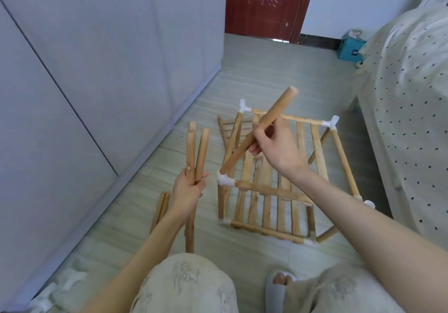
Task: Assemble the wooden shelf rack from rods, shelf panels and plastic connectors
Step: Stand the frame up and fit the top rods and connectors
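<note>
Red-brown door (pixel 264 4) far ahead of the hands. Teal box (pixel 350 48) beyond the right hand, beside a dotted bedspread (pixel 412 94). Grey slipper (pixel 276 293) below.

three held rods (pixel 259 130), two floor rods (pixel 161 207)

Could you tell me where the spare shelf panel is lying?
The spare shelf panel lies on the floor behind the rack's far-left corner, toward the wardrobe.

Half-built rack (pixel 278 186) stands between cabinet (pixel 97 70) left and bed (pixel 412 106) right.
</note>
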{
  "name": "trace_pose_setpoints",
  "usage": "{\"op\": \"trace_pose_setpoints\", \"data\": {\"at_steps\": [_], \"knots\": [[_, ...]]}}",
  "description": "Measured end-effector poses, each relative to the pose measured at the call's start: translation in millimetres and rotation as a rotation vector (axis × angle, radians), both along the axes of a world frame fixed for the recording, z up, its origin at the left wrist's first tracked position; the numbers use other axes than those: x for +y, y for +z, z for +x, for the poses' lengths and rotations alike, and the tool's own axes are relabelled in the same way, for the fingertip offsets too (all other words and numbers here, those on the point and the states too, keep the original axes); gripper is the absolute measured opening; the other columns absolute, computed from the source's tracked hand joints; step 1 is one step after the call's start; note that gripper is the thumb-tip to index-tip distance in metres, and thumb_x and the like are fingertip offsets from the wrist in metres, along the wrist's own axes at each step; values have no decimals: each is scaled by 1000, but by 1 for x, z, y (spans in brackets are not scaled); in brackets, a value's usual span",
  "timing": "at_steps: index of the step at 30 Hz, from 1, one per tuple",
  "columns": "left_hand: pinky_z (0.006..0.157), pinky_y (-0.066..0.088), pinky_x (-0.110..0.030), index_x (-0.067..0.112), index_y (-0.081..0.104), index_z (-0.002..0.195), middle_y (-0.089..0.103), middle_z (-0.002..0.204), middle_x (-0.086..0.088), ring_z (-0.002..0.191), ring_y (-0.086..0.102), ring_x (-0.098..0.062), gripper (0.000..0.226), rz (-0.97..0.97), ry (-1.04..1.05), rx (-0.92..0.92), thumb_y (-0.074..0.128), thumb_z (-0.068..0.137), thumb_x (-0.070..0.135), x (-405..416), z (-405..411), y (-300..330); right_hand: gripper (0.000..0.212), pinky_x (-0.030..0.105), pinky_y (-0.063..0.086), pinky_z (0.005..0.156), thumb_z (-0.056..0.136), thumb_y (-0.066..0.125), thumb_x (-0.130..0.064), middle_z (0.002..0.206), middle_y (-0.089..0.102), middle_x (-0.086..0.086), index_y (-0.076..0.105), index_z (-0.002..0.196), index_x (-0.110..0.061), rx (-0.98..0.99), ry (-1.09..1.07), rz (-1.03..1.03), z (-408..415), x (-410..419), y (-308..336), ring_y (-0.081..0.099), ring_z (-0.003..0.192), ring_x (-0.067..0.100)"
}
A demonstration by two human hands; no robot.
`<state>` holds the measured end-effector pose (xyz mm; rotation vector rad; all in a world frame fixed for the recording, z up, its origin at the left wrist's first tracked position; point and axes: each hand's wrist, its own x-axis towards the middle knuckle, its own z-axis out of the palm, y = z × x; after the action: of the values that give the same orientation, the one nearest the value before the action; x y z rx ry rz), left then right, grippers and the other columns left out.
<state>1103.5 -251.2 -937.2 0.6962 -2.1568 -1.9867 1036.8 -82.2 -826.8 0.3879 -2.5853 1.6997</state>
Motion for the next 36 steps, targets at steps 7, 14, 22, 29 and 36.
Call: {"op": "trace_pose_setpoints", "data": {"at_steps": [7,14,22,29,36], "knots": [[72,51,-24,17,58,104,64,108,7,92,61,-7,23,174,-34,37,55,90,0,13,-17,-8,24,23,53,64,95,48,-31,64,67,1,53,90,-8,135,55,179,-12,-11,-3,64,55,6],[76,50,-27,13,59,106,67,106,6,92,62,-11,22,272,11,12,57,89,0,17,-20,-15,23,7,43,52,96,49,-28,64,65,0,51,87,-7,214,138,232,-8,-14,1,61,53,-2],[75,49,-26,12,56,112,67,104,10,97,62,-11,25,286,21,5,57,89,1,19,-20,-16,25,38,52,66,95,51,-28,67,62,4,52,88,-3,286,250,277,-4,-23,2,64,64,19],[73,48,-24,12,56,111,66,107,2,95,62,-13,25,286,26,-12,58,88,1,17,-21,-17,29,26,50,60,95,51,-30,60,58,-3,54,87,-3,311,295,290,-1,-25,1,60,60,12],[79,49,-27,18,55,107,66,109,4,100,61,-12,25,312,22,-9,58,89,1,19,-19,-13,29,23,49,61,95,51,-32,64,58,-5,54,88,-4,291,281,321,-12,-28,-1,62,62,11]]}}
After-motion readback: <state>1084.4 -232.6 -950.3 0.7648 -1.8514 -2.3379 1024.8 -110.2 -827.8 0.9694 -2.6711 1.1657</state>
